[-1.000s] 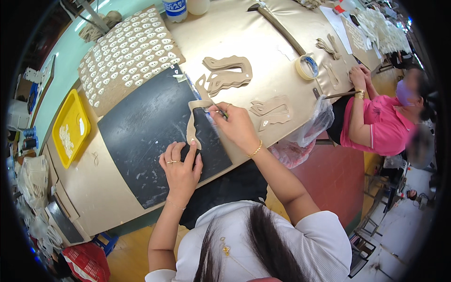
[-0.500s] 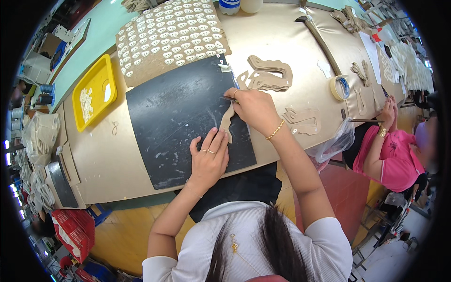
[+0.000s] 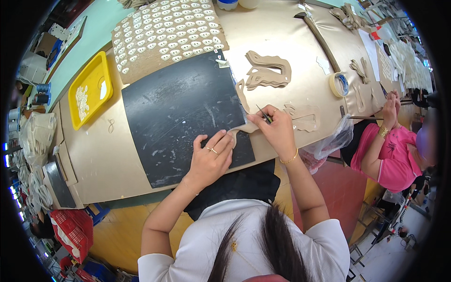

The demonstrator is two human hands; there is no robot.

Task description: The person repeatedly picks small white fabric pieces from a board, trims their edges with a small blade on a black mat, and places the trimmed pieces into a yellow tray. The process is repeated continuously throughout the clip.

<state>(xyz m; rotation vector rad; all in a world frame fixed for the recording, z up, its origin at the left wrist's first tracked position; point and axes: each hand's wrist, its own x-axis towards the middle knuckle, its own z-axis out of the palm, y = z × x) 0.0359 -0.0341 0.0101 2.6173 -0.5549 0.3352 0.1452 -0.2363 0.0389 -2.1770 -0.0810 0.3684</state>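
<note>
A curved beige piece [image 3: 245, 127], like cut leather or fabric, lies at the right edge of a black mat [image 3: 183, 120]. My left hand [image 3: 212, 154] rests over its near end, fingers stretched and pressing it down, thumb apart. My right hand [image 3: 278, 131] is closed just beyond the mat's edge, pinching the piece's far end at thumb and fingertip. A slim dark pointed tool [image 3: 264, 114] is also in that hand, its tip toward the far left; its exact kind is unclear. Another narrow beige strip [image 3: 241, 96] lies beside the mat.
Stacked beige cutouts [image 3: 268, 70] lie beyond my right hand, with flat ones [image 3: 305, 117] nearer. A yellow tray [image 3: 107, 89] of small pale pieces stands left. Farther back are a sheet of white ovals [image 3: 169, 30], a hammer [image 3: 324, 47] and a tape roll [image 3: 337, 84]. A co-worker [image 3: 392, 148] sits right.
My right hand has moved right and nearer, off the mat, drawing the beige piece's far end along. The piece now bends rightward. My left hand has shifted slightly right.
</note>
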